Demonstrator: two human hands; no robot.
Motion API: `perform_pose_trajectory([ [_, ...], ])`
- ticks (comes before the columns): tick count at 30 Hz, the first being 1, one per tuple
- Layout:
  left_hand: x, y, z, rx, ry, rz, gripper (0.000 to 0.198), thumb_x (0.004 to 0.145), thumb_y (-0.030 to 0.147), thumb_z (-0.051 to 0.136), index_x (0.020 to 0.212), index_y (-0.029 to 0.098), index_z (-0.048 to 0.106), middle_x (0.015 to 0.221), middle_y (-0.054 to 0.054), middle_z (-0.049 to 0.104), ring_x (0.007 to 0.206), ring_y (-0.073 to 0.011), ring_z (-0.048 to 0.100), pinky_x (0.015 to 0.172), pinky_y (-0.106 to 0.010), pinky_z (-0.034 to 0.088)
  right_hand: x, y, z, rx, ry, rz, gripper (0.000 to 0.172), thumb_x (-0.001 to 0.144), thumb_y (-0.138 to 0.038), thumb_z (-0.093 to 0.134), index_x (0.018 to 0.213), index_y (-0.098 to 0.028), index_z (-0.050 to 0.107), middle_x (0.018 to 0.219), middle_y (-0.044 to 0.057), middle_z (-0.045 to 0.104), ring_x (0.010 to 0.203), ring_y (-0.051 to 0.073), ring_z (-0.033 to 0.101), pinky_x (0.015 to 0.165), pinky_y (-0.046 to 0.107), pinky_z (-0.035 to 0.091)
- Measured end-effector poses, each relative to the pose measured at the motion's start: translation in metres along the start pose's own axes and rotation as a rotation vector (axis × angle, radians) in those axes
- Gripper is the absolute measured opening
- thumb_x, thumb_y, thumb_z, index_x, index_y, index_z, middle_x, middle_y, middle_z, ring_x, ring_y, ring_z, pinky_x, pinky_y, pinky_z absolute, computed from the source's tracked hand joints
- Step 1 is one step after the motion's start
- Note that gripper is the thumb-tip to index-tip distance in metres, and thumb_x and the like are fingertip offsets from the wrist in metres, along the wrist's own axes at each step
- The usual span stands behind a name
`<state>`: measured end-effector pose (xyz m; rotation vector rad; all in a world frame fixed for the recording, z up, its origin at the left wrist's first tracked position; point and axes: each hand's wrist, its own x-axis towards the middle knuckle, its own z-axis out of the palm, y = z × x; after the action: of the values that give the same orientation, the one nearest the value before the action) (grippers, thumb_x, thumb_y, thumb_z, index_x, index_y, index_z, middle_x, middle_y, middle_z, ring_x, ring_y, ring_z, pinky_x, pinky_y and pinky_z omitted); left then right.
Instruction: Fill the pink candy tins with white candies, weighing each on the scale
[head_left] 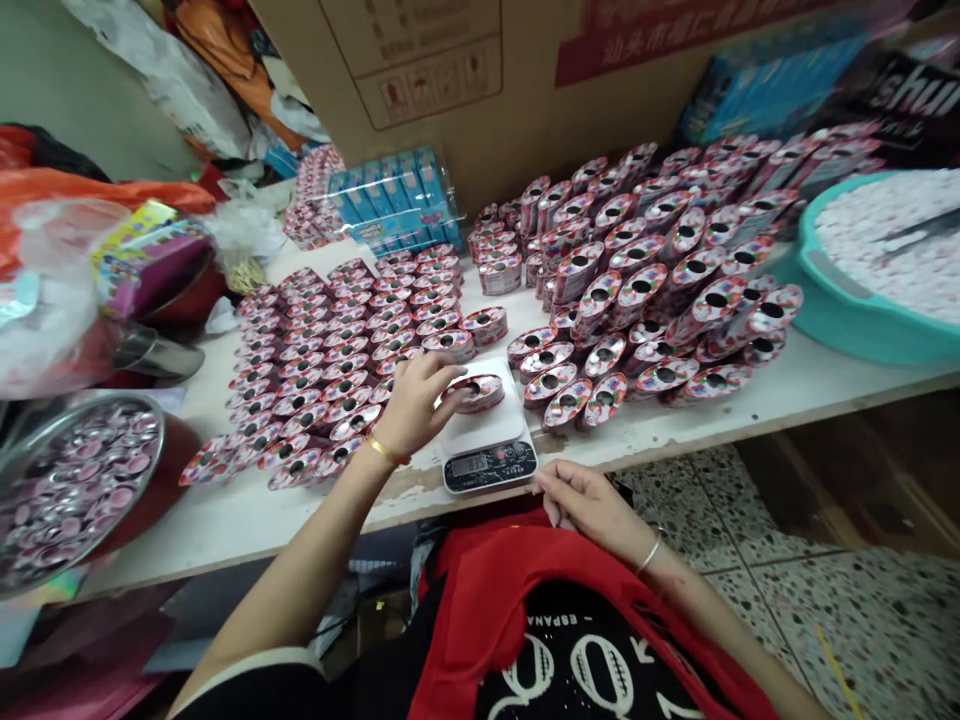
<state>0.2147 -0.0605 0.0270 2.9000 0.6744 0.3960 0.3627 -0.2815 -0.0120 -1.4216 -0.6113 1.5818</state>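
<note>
Closest to you, over your black-and-red shirt (517,610), your right hand (589,505) rests at the table's front edge, its fingers loosely curled and empty, just beside the front of the digital scale (487,425). Your left arm reaches forward from the lower left, and your left hand (424,405) stretches across the scale with its fingers extended to an oval printed pack (476,393) lying on the platform. Whether they grip the pack or only touch it, you cannot tell. The scale's readout is too small to read with certainty. More of these red-and-white packs stand in dense rows on both sides of the scale, across the white table (247,530). At the lower left sits a steel bowl (75,480) of round pieces; at the upper right, a teal basin (817,290) holds many pale pieces.
</note>
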Motion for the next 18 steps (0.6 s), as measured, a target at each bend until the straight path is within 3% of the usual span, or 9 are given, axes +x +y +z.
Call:
perform_pose_trajectory([
  [4, -0.033, -0.006, 0.01, 0.05, 0.187, -0.06, 0.034, 0.086, 0.037, 0.05, 0.117, 0.024, 0.054, 0.117, -0.009, 0.056, 0.107, -0.0231, 0.05, 0.09, -0.039, 0.035, 0.003, -0.001, 0.0, 0.006, 0.037, -0.03, 0.043, 0.08, -0.059, 0.05, 0.074, -0.017, 0.046, 0.053, -0.005, 0.048, 0.039, 0.004, 0.035, 0.038, 0.017, 0.023],
  [8, -0.057, 0.001, 0.029, 0.081, 0.179, -0.015, 0.046, 0.086, 0.037, 0.05, 0.129, 0.024, 0.044, 0.135, -0.01, 0.046, 0.124, -0.0259, 0.039, 0.1, -0.043, 0.029, 0.011, -0.01, 0.001, -0.019, 0.055, -0.094, 0.04, 0.082, -0.056, 0.05, 0.075, -0.018, 0.045, 0.052, -0.006, 0.047, 0.037, 0.004, 0.033, 0.038, 0.017, 0.023],
  [13, -0.046, 0.015, 0.037, 0.097, 0.14, 0.028, 0.047, 0.087, 0.038, 0.047, 0.131, 0.021, 0.043, 0.141, -0.011, 0.038, 0.133, -0.0268, 0.029, 0.108, -0.048, 0.019, 0.028, -0.038, 0.008, -0.153, 0.068, -0.241, 0.035, 0.085, -0.051, 0.048, 0.075, -0.018, 0.048, 0.051, -0.006, 0.046, 0.041, 0.005, 0.035, 0.043, 0.019, 0.028],
  [18, -0.033, 0.014, 0.035, -0.01, 0.225, 0.03, 0.04, 0.088, 0.034, 0.046, 0.127, 0.023, 0.046, 0.131, -0.009, 0.05, 0.127, -0.0238, 0.038, 0.107, -0.046, 0.023, 0.059, -0.076, 0.019, -0.441, 0.136, -0.48, 0.033, 0.086, -0.047, 0.048, 0.072, -0.017, 0.053, 0.056, -0.004, 0.047, 0.053, 0.008, 0.041, 0.053, 0.02, 0.032],
])
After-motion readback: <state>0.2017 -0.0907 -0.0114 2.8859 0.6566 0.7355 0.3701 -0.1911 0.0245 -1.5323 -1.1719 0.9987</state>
